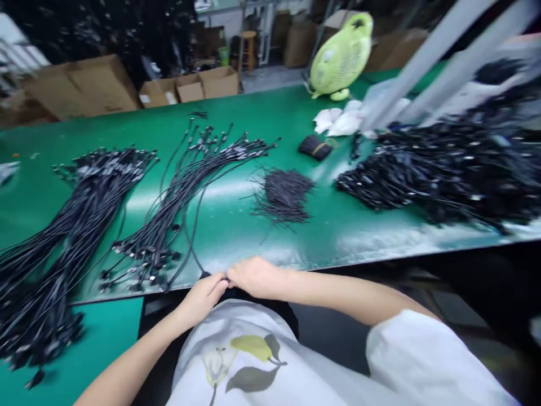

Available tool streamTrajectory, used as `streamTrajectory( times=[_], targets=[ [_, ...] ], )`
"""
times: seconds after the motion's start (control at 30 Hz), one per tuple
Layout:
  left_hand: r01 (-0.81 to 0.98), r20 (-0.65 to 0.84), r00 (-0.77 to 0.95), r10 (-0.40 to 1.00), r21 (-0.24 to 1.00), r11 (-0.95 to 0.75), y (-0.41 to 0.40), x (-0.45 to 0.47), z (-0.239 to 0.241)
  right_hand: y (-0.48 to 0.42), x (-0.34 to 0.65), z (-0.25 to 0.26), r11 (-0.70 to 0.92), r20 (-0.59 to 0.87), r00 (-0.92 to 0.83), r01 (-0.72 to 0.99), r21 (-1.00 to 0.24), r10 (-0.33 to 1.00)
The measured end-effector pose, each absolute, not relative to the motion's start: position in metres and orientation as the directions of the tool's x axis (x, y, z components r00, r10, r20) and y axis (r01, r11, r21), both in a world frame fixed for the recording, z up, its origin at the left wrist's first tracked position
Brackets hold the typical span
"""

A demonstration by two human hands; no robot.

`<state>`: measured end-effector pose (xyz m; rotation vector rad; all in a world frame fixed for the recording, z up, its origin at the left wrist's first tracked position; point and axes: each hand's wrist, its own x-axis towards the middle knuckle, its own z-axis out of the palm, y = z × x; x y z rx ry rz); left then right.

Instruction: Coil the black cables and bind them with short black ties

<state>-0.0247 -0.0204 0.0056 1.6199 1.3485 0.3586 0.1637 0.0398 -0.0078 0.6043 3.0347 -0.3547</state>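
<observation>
My left hand (203, 296) and my right hand (253, 276) meet at the near edge of the green table (236, 225), just in front of my body. Both have their fingers pinched together on a thin black cable (194, 248) whose near end sits between them. That cable runs up the table into a fanned bundle of black cables (190, 180). The part gripped between the fingertips is small and dark.
A thick bundle of black cables (63, 225) lies at the left, a small heap of short black ties (283, 194) in the middle, and a large blurred pile of cables (443, 169) at the right. A green fan (342, 56), white cloths (338, 121) and cardboard boxes (84, 84) stand at the back.
</observation>
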Motion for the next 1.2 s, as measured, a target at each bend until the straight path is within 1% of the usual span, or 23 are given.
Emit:
streamTrajectory(
  times=[0.03, 0.1, 0.23, 0.3, 0.37, 0.43, 0.47, 0.53, 0.57, 0.6, 0.63, 0.7, 0.77, 0.87, 0.97, 1.03, 1.1, 1.13, 1.17, 1.2],
  targets=[
    [0.626, -0.347, 0.361, 0.866, 0.778, 0.050, -0.019, -0.023, 0.006, 0.039, 0.166, -0.008, 0.892, -0.089, -0.922, 0.388, -0.232, 0.378],
    [0.693, -0.347, 0.382, 0.856, 0.721, -0.016, -0.018, -0.021, 0.004, 0.039, 0.173, -0.010, 0.888, -0.067, -0.921, 0.389, -0.244, 0.385],
    [0.786, -0.319, 0.381, 0.868, 0.606, -0.122, -0.013, -0.016, -0.004, 0.037, 0.181, -0.019, 0.899, 0.021, -0.915, 0.390, -0.201, 0.402],
    [0.788, -0.306, 0.366, 0.879, 0.605, -0.117, -0.009, -0.013, -0.011, 0.035, 0.180, -0.027, 0.899, 0.035, -0.911, 0.397, -0.186, 0.410],
    [0.753, -0.324, 0.358, 0.876, 0.654, -0.066, -0.004, -0.011, -0.018, 0.039, 0.178, -0.033, 0.894, 0.035, -0.908, 0.405, -0.190, 0.418],
    [0.679, -0.378, 0.355, 0.855, 0.733, 0.042, -0.001, -0.011, -0.024, 0.055, 0.185, -0.033, 0.901, 0.031, -0.927, 0.354, -0.251, 0.373],
    [0.628, -0.413, 0.343, 0.844, 0.769, 0.121, 0.000, -0.011, -0.026, 0.070, 0.193, -0.031, 0.897, 0.038, -0.932, 0.335, -0.288, 0.361],
    [0.501, -0.478, 0.272, 0.835, 0.811, 0.302, 0.000, -0.012, -0.027, 0.115, 0.222, -0.021, 0.833, 0.092, -0.864, 0.443, -0.330, 0.496],
    [0.431, -0.497, 0.218, 0.840, 0.821, 0.374, -0.002, -0.012, -0.026, 0.141, 0.240, -0.017, 0.725, 0.144, -0.726, 0.610, -0.319, 0.673],
    [0.361, -0.503, 0.166, 0.848, 0.832, 0.422, -0.003, -0.013, -0.023, 0.168, 0.260, -0.013, 0.478, 0.212, -0.430, 0.818, -0.320, 0.877],
    [0.297, -0.497, 0.124, 0.859, 0.845, 0.445, -0.005, -0.012, -0.020, 0.193, 0.279, -0.011, 0.339, 0.245, -0.268, 0.884, -0.321, 0.932],
    [0.195, -0.471, 0.091, 0.878, 0.873, 0.448, -0.009, -0.010, -0.013, 0.232, 0.311, -0.014, 0.198, 0.265, -0.110, 0.922, -0.333, 0.958],
    [0.122, -0.460, 0.094, 0.883, 0.885, 0.448, -0.013, -0.007, -0.008, 0.251, 0.328, -0.025, 0.168, 0.264, -0.077, 0.924, -0.342, 0.961],
    [0.046, -0.466, 0.063, 0.883, 0.885, 0.464, -0.017, -0.004, -0.005, 0.251, 0.335, -0.039, 0.140, 0.301, -0.027, 0.921, -0.362, 0.953],
    [-0.043, -0.455, 0.030, 0.890, 0.889, 0.455, -0.016, -0.004, -0.004, 0.236, 0.337, -0.037, 0.069, 0.375, 0.091, 0.917, -0.392, 0.923],
    [-0.121, -0.450, 0.048, 0.892, 0.884, 0.452, -0.014, -0.001, -0.002, 0.219, 0.332, -0.029, 0.021, 0.414, 0.176, 0.903, -0.429, 0.893],
    [-0.213, -0.446, 0.081, 0.892, 0.866, 0.452, -0.010, 0.006, 0.003, 0.193, 0.315, -0.022, 0.029, 0.427, 0.223, 0.861, -0.508, 0.876],
    [-0.258, -0.442, 0.100, 0.892, 0.854, 0.452, -0.008, 0.011, 0.006, 0.176, 0.300, -0.020, 0.074, 0.410, 0.208, 0.816, -0.573, 0.888],
    [-0.300, -0.432, 0.123, 0.893, 0.842, 0.449, -0.006, 0.016, 0.009, 0.156, 0.282, -0.019, 0.141, 0.373, 0.150, 0.750, -0.646, 0.915],
    [-0.335, -0.417, 0.149, 0.897, 0.832, 0.442, -0.003, 0.021, 0.011, 0.134, 0.261, -0.019, 0.214, 0.325, 0.047, 0.662, -0.718, 0.945]
  ],
)
